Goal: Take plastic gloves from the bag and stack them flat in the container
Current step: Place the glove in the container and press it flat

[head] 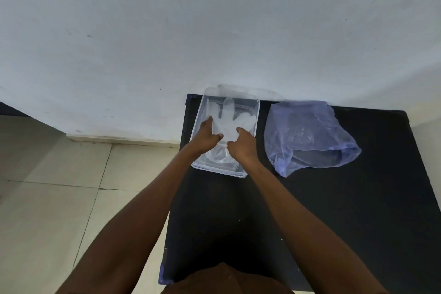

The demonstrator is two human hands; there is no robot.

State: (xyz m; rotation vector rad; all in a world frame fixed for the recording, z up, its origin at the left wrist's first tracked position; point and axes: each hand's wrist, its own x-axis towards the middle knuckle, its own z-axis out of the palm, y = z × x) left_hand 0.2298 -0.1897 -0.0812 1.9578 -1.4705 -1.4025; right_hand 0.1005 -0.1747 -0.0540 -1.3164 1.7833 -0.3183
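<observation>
1. Both hands, left (207, 136) and right (242, 144), press a clear plastic glove (226, 118) flat inside the container (256, 124), fingers loosely spread, pinching nothing.
2. Judged step: smoothing the stack. Next, reach right to the blue bag (307, 133) on the black table (358, 198).

Both arms bare, stretched fwd from near edge, converging toward far centre. Left hand (207, 136) palm down, fingers (209, 120) extended to far side, thumb angled right toward other hand. Right hand (242, 144) just beside it, palm down, knuckles bent, index finger pointing far-left, thumb tucked left. Thumbs of both hands near each other, not touching. Neither hand closed on anything, both pressing flat. Wrists level, forearms angled inward.
</observation>
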